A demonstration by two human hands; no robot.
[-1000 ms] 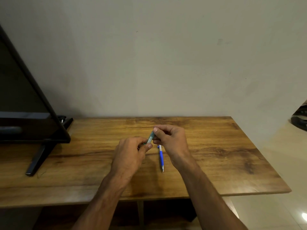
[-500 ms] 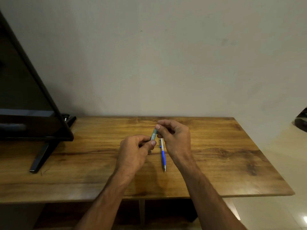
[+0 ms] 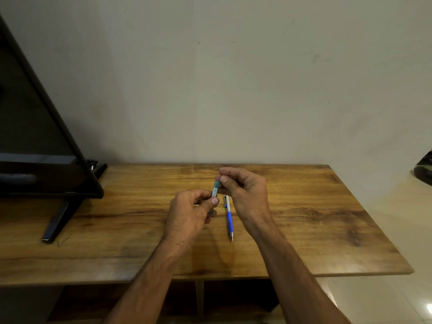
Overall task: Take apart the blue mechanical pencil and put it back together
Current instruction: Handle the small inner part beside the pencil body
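Observation:
A blue and white mechanical pencil [image 3: 228, 218] lies on the wooden table [image 3: 315, 218], tip pointing toward me, between my two hands. My left hand [image 3: 190, 212] pinches the lower end of a small teal tube with a white label [image 3: 215, 190]. My right hand [image 3: 245, 190] pinches the tube's upper end with thumb and fingertips. The tube stands nearly upright above the table, just left of the pencil. Neither hand touches the pencil.
A black monitor [image 3: 35, 136] on a black stand [image 3: 58, 218] fills the table's left end. The wall rises right behind the table. A dark object [image 3: 424, 169] sits past the table's right edge, over a pale floor.
The teal tube has turned from slanted to nearly upright and my right hand has risen slightly with its top end. The pencil has stayed on the table.

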